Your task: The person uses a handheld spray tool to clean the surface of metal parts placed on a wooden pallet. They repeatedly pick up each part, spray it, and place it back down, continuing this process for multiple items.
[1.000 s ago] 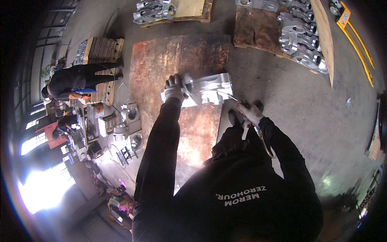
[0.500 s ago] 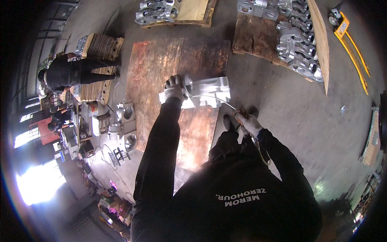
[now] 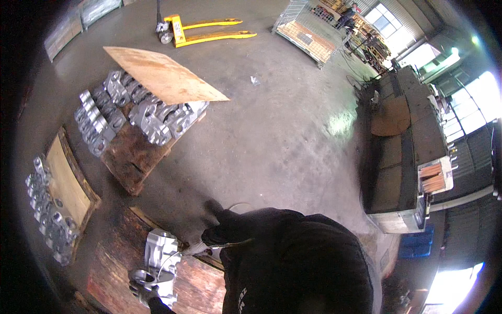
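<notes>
A silver cast-metal part [image 3: 162, 248] with a round ring at its near end lies on a worn wooden board [image 3: 112, 261] at the lower left. Wrapped over the ring end is my left hand [image 3: 141, 292], in a light, dirty glove. My right hand [image 3: 193, 248], also gloved, is beside the part's right side, closed on an air blow gun whose body is mostly hidden by the hand and sleeve. From it a thin, curved metal tube [image 3: 166, 258] reaches over the casting toward the ring. Whether its tip touches the metal I cannot tell.
More castings [image 3: 151, 118] crowd a wooden pallet [image 3: 128, 162] under a tilted plywood sheet [image 3: 167, 76]. Another pallet [image 3: 70, 180] at far left holds several castings. Beyond stand a yellow pallet jack [image 3: 209, 36] and a wire cage [image 3: 308, 42]. A long dark bench [image 3: 389, 162] runs along the right.
My view has swung to the right, so the board and casting now sit at the lower left. Both hands remain at the casting, the left on it and the right with the blow gun.
</notes>
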### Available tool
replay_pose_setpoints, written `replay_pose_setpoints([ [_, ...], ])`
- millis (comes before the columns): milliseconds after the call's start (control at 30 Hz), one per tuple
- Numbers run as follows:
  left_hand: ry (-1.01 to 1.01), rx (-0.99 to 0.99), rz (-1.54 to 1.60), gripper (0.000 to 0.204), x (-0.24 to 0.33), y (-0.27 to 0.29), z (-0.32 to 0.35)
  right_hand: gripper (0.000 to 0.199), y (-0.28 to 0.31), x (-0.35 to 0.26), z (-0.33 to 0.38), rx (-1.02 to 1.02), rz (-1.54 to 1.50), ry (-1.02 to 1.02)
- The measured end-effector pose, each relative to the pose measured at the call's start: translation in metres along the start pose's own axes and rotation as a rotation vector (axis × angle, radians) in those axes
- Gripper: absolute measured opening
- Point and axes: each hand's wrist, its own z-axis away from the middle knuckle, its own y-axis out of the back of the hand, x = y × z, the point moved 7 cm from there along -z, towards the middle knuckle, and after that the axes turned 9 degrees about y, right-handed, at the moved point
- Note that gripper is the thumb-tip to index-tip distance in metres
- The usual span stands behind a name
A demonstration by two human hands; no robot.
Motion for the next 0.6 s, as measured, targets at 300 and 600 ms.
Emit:
replay_pose_setpoints([
  [300, 0.012, -0.074, 0.103, 0.151, 0.016, 0.039, 0.028, 0.048, -0.024, 0.111, -0.034, 0.13, 0.105, 0.163],
  [600, 0.003, -0.14, 0.098, 0.139, 0.014, 0.024, 0.017, 0.029, 0.041, -0.014, 0.054, 0.196, 0.215, 0.043],
])
